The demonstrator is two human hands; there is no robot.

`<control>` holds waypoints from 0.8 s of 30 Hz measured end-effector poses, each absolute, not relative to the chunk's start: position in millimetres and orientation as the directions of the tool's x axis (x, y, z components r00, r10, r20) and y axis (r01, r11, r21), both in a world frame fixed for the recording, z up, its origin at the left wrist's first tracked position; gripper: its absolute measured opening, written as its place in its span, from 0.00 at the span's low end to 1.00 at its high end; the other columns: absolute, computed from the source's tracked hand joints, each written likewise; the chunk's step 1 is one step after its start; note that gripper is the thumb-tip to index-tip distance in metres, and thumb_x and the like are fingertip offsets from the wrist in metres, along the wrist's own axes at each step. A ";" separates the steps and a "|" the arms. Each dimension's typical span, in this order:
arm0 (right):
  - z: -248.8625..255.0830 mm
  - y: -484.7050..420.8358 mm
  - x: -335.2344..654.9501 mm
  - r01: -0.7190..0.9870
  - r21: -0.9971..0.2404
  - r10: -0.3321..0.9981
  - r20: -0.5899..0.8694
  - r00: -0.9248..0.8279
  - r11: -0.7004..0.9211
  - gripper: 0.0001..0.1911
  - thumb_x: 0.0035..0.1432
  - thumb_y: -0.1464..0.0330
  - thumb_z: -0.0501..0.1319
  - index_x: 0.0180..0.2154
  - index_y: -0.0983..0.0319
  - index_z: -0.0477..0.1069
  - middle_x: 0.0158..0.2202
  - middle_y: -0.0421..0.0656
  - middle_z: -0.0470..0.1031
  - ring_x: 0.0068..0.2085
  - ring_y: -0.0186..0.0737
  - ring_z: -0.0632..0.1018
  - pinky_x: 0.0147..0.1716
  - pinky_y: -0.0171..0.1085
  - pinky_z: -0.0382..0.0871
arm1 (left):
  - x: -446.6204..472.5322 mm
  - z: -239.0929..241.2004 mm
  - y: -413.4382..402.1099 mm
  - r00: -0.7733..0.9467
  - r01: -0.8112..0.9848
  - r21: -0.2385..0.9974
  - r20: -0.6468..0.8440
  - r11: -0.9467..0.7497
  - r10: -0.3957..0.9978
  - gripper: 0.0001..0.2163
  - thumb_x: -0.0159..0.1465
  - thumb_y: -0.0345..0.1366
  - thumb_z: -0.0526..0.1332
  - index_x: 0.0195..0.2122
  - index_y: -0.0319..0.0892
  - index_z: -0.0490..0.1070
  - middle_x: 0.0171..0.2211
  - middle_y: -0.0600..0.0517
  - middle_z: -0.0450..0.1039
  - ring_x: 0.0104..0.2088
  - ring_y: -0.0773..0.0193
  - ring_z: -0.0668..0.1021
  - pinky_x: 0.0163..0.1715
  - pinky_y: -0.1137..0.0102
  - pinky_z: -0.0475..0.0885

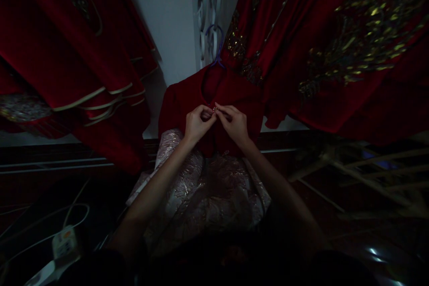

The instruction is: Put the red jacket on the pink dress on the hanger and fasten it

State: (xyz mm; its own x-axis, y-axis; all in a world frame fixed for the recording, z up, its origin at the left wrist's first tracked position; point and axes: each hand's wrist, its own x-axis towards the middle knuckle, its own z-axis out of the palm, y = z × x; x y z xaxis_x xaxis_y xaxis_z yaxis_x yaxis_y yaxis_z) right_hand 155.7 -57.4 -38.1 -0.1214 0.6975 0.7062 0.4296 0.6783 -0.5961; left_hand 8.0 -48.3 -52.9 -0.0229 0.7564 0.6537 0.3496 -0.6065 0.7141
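Note:
A dark red garment top (181,98) with a V-shaped neckline hangs upright in front of me on a purple hanger (218,51). Just under the neckline, my left hand (197,124) and my right hand (236,126) meet, each closed in a pinch of thumb and forefinger. Between the fingertips shows a small, pinkish, beaded fastener (215,110), partly covered by the fingers. Below the red cloth spreads a shiny pale pink brocade skirt (187,187); my forearms pass over it. Dim light hides the finer detail at the fingertips.
Red cloth with pale edging (100,62) hangs at the left, and red cloth with gold sequins (368,40) at the right. The hanger hooks onto white metal scrollwork (203,13). A power strip (65,243) with cables lies lower left; a wooden rack (365,178) stands lower right.

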 end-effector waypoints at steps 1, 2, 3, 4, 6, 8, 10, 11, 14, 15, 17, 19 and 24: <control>-37.3 -57.2 156.8 0.401 -0.625 0.714 0.691 -0.115 0.670 0.15 0.61 0.65 0.58 0.49 0.56 0.74 0.44 0.43 0.77 0.44 0.37 0.78 0.47 0.38 0.75 | 8.8 -52.8 -48.3 -0.021 0.357 0.710 0.656 -0.607 0.755 0.05 0.57 0.36 0.63 0.33 0.41 0.72 0.28 0.54 0.75 0.27 0.70 0.76 0.30 0.74 0.72; -36.6 -56.8 157.8 0.374 -0.652 0.729 0.675 -0.111 0.660 0.15 0.60 0.64 0.59 0.48 0.55 0.75 0.44 0.43 0.77 0.43 0.38 0.78 0.46 0.39 0.76 | 9.5 -52.8 -48.4 -0.017 0.362 0.706 0.658 -0.608 0.753 0.05 0.57 0.35 0.63 0.32 0.41 0.72 0.28 0.54 0.75 0.27 0.70 0.76 0.30 0.74 0.72; -36.1 -56.3 158.5 0.349 -0.676 0.745 0.659 -0.109 0.649 0.15 0.59 0.64 0.60 0.48 0.55 0.75 0.44 0.43 0.77 0.43 0.38 0.78 0.45 0.39 0.76 | 10.0 -52.8 -48.7 -0.012 0.367 0.702 0.660 -0.610 0.752 0.05 0.57 0.35 0.63 0.32 0.41 0.72 0.28 0.54 0.75 0.27 0.70 0.76 0.31 0.74 0.72; -35.9 -55.5 159.0 0.328 -0.698 0.759 0.642 -0.109 0.637 0.15 0.58 0.63 0.61 0.47 0.55 0.75 0.44 0.43 0.77 0.42 0.38 0.79 0.45 0.40 0.77 | 10.3 -52.8 -49.1 -0.006 0.370 0.698 0.661 -0.613 0.750 0.04 0.56 0.35 0.63 0.32 0.41 0.72 0.28 0.54 0.75 0.27 0.70 0.76 0.31 0.74 0.72; -36.4 -53.4 159.2 0.287 -0.734 0.782 0.613 -0.109 0.616 0.16 0.56 0.63 0.63 0.47 0.56 0.76 0.44 0.43 0.76 0.41 0.38 0.79 0.44 0.41 0.78 | 10.1 -52.7 -49.6 0.006 0.373 0.693 0.664 -0.617 0.748 0.04 0.56 0.34 0.63 0.32 0.41 0.72 0.28 0.54 0.75 0.27 0.70 0.76 0.31 0.74 0.72; -38.0 -51.1 158.9 0.244 -0.763 0.799 0.592 -0.110 0.599 0.16 0.55 0.63 0.64 0.46 0.57 0.76 0.43 0.44 0.76 0.40 0.38 0.80 0.44 0.42 0.79 | 9.1 -52.3 -49.6 0.015 0.382 0.689 0.662 -0.616 0.749 0.04 0.56 0.33 0.63 0.32 0.41 0.72 0.28 0.53 0.75 0.26 0.69 0.76 0.30 0.74 0.71; -39.9 -49.2 158.3 0.208 -0.784 0.810 0.577 -0.106 0.585 0.17 0.53 0.64 0.64 0.46 0.58 0.76 0.43 0.44 0.76 0.40 0.37 0.80 0.43 0.43 0.79 | 7.6 -51.5 -48.7 0.032 0.409 0.675 0.662 -0.614 0.749 0.04 0.56 0.32 0.62 0.32 0.41 0.72 0.27 0.53 0.75 0.26 0.69 0.75 0.29 0.73 0.71; -40.7 -48.4 158.1 0.194 -0.792 0.815 0.571 -0.103 0.579 0.17 0.53 0.64 0.65 0.46 0.59 0.76 0.43 0.44 0.76 0.39 0.37 0.80 0.43 0.42 0.79 | 6.8 -50.9 -48.1 0.044 0.432 0.660 0.666 -0.615 0.745 0.03 0.56 0.32 0.62 0.32 0.41 0.72 0.27 0.53 0.74 0.26 0.69 0.75 0.29 0.73 0.70; -42.4 -46.8 157.6 0.180 -0.802 0.822 0.561 -0.101 0.569 0.18 0.51 0.67 0.64 0.46 0.60 0.75 0.42 0.44 0.75 0.39 0.37 0.79 0.43 0.42 0.79 | 5.7 -48.6 -46.4 0.088 0.495 0.592 0.693 -0.636 0.715 0.02 0.57 0.32 0.61 0.31 0.42 0.72 0.27 0.54 0.73 0.26 0.68 0.75 0.29 0.73 0.69; -42.8 -46.2 157.4 0.186 -0.798 0.820 0.564 -0.103 0.573 0.18 0.51 0.68 0.64 0.46 0.60 0.75 0.43 0.45 0.74 0.39 0.37 0.79 0.43 0.41 0.78 | 6.0 -47.9 -46.3 0.106 0.502 0.575 0.700 -0.646 0.706 0.02 0.57 0.32 0.61 0.31 0.42 0.72 0.27 0.54 0.73 0.26 0.68 0.74 0.30 0.73 0.69; -43.7 -44.6 156.9 0.214 -0.781 0.809 0.577 -0.111 0.586 0.19 0.51 0.70 0.62 0.47 0.60 0.73 0.43 0.45 0.73 0.40 0.37 0.77 0.41 0.40 0.78 | 7.6 -47.0 -47.3 0.138 0.495 0.560 0.704 -0.665 0.696 0.02 0.58 0.31 0.60 0.32 0.42 0.71 0.29 0.53 0.73 0.28 0.68 0.75 0.32 0.72 0.70; -45.6 -42.6 156.6 0.245 -0.769 0.805 0.581 -0.119 0.591 0.20 0.51 0.71 0.60 0.48 0.59 0.71 0.45 0.45 0.72 0.40 0.37 0.76 0.39 0.38 0.76 | 10.7 -47.6 -49.3 0.162 0.472 0.560 0.704 -0.681 0.692 0.04 0.58 0.30 0.59 0.35 0.42 0.71 0.32 0.52 0.74 0.31 0.67 0.76 0.35 0.72 0.70; -57.1 -40.8 161.5 0.222 -0.801 0.831 0.526 -0.180 0.556 0.28 0.48 0.74 0.57 0.53 0.57 0.62 0.51 0.46 0.67 0.39 0.35 0.74 0.31 0.32 0.71 | 18.6 -58.2 -50.1 0.159 0.305 0.660 0.675 -0.686 0.720 0.11 0.58 0.26 0.56 0.41 0.42 0.69 0.40 0.49 0.74 0.40 0.65 0.77 0.43 0.69 0.72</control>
